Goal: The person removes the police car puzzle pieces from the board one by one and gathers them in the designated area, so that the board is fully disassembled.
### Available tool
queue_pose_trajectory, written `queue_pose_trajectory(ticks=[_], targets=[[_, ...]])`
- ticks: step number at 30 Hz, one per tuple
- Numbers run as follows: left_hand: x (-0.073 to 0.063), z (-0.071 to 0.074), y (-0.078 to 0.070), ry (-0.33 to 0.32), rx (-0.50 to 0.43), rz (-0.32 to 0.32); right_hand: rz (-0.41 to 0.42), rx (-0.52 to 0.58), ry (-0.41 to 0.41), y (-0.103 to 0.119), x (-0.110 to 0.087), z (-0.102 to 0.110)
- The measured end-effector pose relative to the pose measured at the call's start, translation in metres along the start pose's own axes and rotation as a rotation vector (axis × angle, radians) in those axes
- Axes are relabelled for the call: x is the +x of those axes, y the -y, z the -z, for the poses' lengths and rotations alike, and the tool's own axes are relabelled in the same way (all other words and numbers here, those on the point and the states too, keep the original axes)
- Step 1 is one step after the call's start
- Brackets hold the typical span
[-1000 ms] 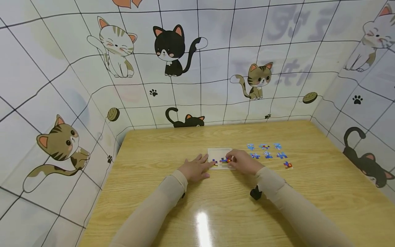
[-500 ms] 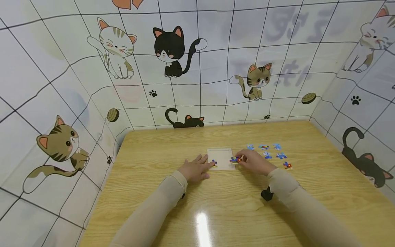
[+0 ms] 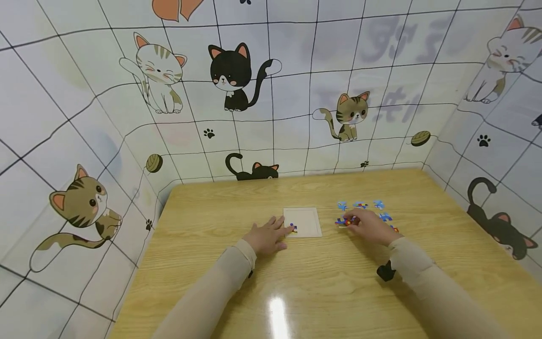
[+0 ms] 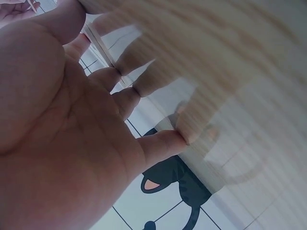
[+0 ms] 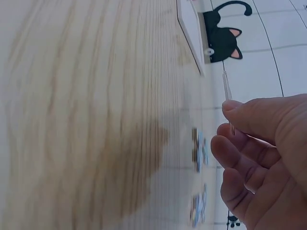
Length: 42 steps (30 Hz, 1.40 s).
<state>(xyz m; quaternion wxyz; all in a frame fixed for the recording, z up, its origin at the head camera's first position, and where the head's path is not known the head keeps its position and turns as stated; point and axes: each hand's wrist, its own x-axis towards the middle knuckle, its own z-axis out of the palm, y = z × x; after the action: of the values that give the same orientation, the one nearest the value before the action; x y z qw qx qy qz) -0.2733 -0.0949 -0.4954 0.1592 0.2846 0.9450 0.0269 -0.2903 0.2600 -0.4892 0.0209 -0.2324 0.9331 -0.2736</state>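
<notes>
A white square puzzle tray (image 3: pixel 306 221) lies on the table. One small jigsaw piece (image 3: pixel 293 228) sits in its front left corner, under the index fingertip of my left hand (image 3: pixel 266 238). That hand rests with fingers spread at the tray's left edge; the left wrist view shows the palm (image 4: pixel 72 129) and fingertips on the tabletop. My right hand (image 3: pixel 367 227) pinches a red, blue and yellow jigsaw piece (image 3: pixel 341 221) between thumb and fingers, to the right of the tray. Edge-on in the right wrist view, the pinched piece (image 5: pixel 226 87) is held above the table.
Several loose jigsaw pieces lie around my right hand, among them a blue one (image 3: pixel 378 205) at the back and a red one (image 3: pixel 394 229) partly behind the wrist. The wooden table (image 3: pixel 220 207) backs onto a wall cloth (image 3: pixel 292 132) printed with cats.
My right hand has carried its jigsaw piece from over the tray rightward to beside the loose pieces. The left hand has stayed in place. The head view has tilted slightly up.
</notes>
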Motion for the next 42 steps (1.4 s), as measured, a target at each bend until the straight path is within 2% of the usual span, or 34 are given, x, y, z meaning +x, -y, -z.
queue_pose_trajectory(ticks=[10,15,18,27,42], targets=[[-0.002,0.002,-0.003,-0.005,0.012,-0.015,-0.030,-0.012,-0.014,-0.037,-0.030,0.023],[-0.004,0.002,-0.004,-0.007,0.019,-0.008,-0.054,-0.004,0.016,-0.048,-0.037,0.027],[-0.005,0.002,-0.003,-0.010,0.017,-0.010,-0.064,-0.045,0.047,-0.054,-0.039,0.026],[-0.007,0.002,-0.004,-0.017,0.026,-0.011,0.036,-0.189,0.072,-0.061,-0.038,0.026],[-0.006,0.002,-0.002,-0.020,0.053,-0.012,0.090,-0.182,0.073,-0.062,-0.037,0.029]])
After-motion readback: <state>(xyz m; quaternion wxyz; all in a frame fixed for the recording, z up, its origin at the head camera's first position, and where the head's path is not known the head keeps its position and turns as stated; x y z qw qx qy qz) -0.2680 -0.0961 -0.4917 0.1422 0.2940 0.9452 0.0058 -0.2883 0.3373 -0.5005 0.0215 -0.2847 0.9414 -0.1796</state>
